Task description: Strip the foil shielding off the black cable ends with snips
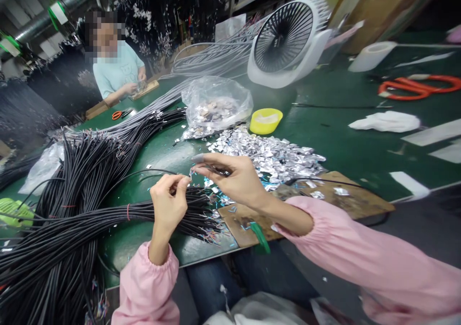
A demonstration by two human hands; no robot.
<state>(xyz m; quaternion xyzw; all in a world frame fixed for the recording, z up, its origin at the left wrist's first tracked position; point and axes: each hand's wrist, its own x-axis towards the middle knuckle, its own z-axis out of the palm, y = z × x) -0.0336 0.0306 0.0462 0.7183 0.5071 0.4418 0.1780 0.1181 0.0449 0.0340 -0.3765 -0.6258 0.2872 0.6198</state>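
My left hand (168, 199) pinches the stripped end of a thin black cable (144, 171), which curves away to the left. Just right of it, my right hand (234, 176) has its thumb and fingers close around the fine wires at that end; what lies between its fingertips is too small to make out. Below my left hand runs a bundle of black cables (104, 214), tied with a red band, its frayed coloured wire ends pointing right. Behind my right hand lies a heap of silver foil scraps (273, 154).
A white fan (284, 42), a clear bag of scraps (216, 104) and a yellow dish (265, 121) stand beyond the heap. A wooden board (345, 198) is at the near edge. Orange scissors (418, 87) lie right. Across the table sits a person (120, 70).
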